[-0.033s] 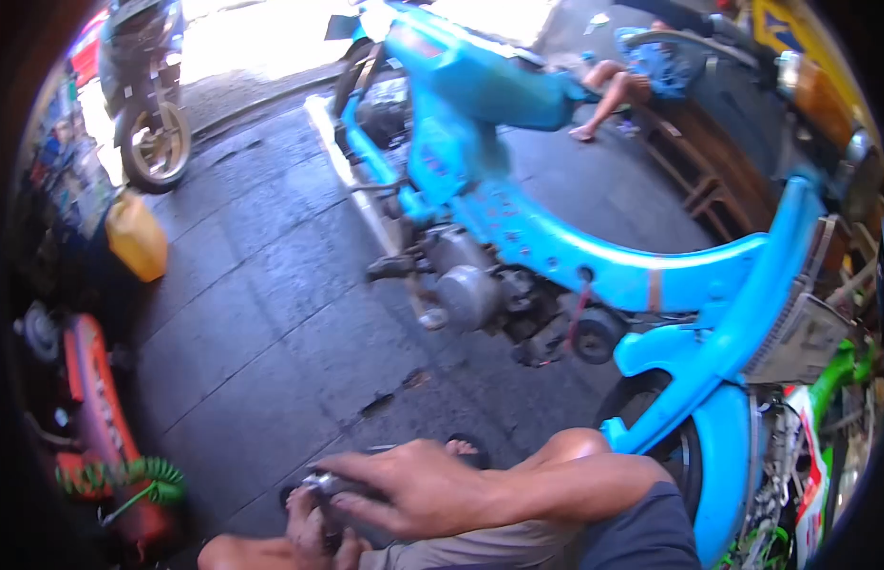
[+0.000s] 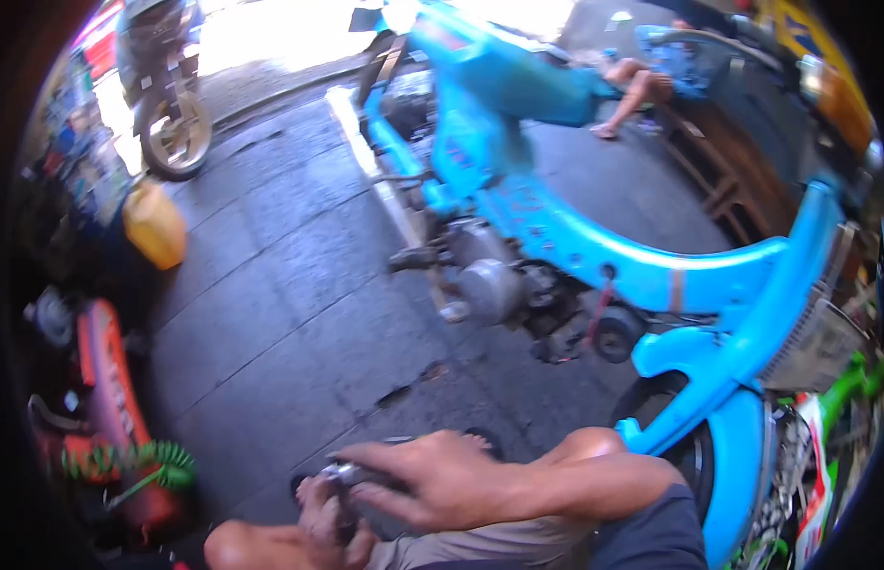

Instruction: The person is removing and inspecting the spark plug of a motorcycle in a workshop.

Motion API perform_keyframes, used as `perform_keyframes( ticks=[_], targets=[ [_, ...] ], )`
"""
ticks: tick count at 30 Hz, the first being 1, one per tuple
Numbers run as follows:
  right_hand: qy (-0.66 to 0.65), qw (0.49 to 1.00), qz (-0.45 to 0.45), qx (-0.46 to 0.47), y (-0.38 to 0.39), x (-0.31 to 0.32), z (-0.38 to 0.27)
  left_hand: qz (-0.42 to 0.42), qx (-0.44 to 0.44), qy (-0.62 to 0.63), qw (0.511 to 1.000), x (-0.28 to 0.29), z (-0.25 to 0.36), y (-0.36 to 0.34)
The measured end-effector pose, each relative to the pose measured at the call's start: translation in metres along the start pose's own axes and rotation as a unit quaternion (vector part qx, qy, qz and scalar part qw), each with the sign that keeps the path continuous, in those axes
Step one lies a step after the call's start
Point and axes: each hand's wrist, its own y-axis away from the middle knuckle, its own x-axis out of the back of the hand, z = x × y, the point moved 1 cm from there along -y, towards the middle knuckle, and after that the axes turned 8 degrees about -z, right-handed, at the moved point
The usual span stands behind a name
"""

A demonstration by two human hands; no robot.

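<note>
Low in the view, my right hand (image 2: pixel 427 484) curls its fingers over a small silvery metal part (image 2: pixel 343 474), whose exact kind I cannot make out. Beneath it my left hand (image 2: pixel 330 527) is closed on the same part, partly hidden by my right fingers. My bent legs and sandaled feet are under my hands. In front of me stands a light-blue step-through motorbike (image 2: pixel 632 266) with its engine (image 2: pixel 489 285) exposed and a small wheel (image 2: pixel 617 332) below the frame. Its front fender (image 2: pixel 727 475) is close to my right arm.
An orange-red machine (image 2: pixel 119 399) with a green coiled hose (image 2: pixel 166 461) is at left, below a yellow jerrycan (image 2: pixel 155 223). A dark scooter (image 2: pixel 166 95) stands behind. Beyond the bike, a person's legs (image 2: pixel 641 85) show near a wooden bench (image 2: pixel 703 171). Green-white bike parts (image 2: pixel 822 437) crowd the right edge.
My view has turned slightly, so the surroundings sit a little further right in the picture. Both hands stay together on the metal part, with little visible change.
</note>
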Motion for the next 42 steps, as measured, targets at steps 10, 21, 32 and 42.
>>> perform_keyframes(
  ticks=[10, 21, 32, 42],
  targets=[
    [0.01, 0.999, 0.027, 0.039, 0.02, 0.003, 0.006, -0.037, 0.014, 0.033, 0.999, -0.004, 0.02, -0.012],
    [0.109, 0.988, 0.023, 0.104, 0.017, 0.007, 0.009, -0.015, 0.023, 0.084, 0.996, -0.002, 0.028, -0.01],
    [0.148, 0.982, 0.037, 0.11, 0.014, 0.004, 0.002, -0.007, 0.013, 0.097, 0.995, -0.001, 0.028, -0.008],
    [0.21, 0.97, 0.039, 0.114, 0.015, 0.007, 0.001, -0.016, 0.01, 0.107, 0.994, 0.0, 0.03, -0.008]
  ],
)
